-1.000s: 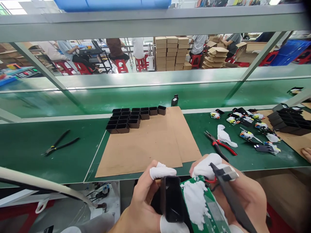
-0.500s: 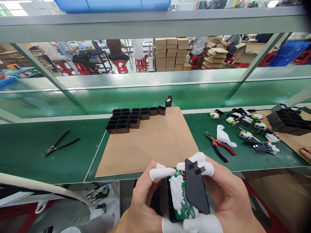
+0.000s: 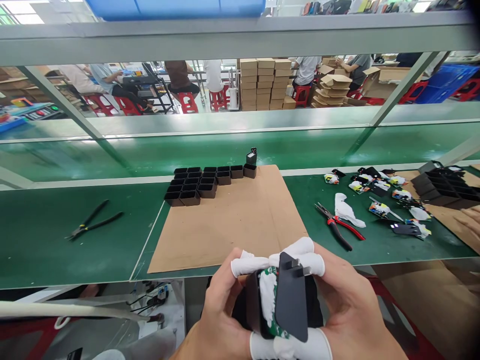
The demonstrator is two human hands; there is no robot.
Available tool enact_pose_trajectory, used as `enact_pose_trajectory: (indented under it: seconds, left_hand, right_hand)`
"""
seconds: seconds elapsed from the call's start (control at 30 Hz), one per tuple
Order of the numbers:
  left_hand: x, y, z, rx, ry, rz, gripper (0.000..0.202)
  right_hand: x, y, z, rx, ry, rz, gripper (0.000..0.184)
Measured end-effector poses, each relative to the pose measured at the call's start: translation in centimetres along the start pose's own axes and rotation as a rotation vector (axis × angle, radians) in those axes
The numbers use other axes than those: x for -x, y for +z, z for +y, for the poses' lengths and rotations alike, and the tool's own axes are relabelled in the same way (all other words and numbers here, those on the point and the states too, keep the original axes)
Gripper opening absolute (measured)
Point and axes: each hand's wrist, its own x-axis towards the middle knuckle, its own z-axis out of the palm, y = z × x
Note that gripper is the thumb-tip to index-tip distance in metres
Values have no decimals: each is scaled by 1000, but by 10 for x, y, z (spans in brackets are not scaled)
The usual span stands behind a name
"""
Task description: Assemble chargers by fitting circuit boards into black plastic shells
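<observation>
So the black case (image 3: pixel 253 305) is up between both hands, just off the near edge of the bench, open mouth facing up at the camera. Its mouth's long axis runs roughly 12 to 6, leaning a touch to 11–5. A white-smeared circuit board (image 3: pixel 268 300) sits in the mouth; can't tell how deep. The black plug cover (image 3: pixel 292 302) stands tilted on the 3 o'clock side, long axis about the same, prongs near its 12 o'clock end and sticking out toward 3.

Left hand (image 3: pixel 227 310) is wrapped snugly round the case from 9; right hand (image 3: pixel 347 300) has the cover pinched end to end from 3, fingers curled in close.

Going outward: cardboard sheet (image 3: pixel 232 230) toward 11, clustered empty cases (image 3: pixel 193 186) beyond it, red-handled pliers (image 3: pixel 333 225) at 1, loose board assemblies (image 3: pixel 380 187) nearer 2, black-handled pliers (image 3: pixel 92 222) at 10.
</observation>
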Motion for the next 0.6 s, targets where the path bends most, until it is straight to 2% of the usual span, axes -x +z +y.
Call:
enact_pose_trajectory:
  seconds: [0.2, 0.37, 0.53, 0.6]
  left_hand:
    - [0, -1, 1, -15, 6, 2, 114]
    - [3, -3, 1, -47, 11, 23, 105]
    - [12, -9, -2, -82, -83, 24, 110]
    - [11, -7, -1, -90, -117, 41, 105]
  right_hand:
    - [0, 1, 1, -9, 4, -37, 49]
    - [-1, 2, -1, -40, 72, -41, 52]
    - [0, 4, -4, -172, 248, -84, 48]
    - [0, 4, -3, -264, 326, -89, 51]
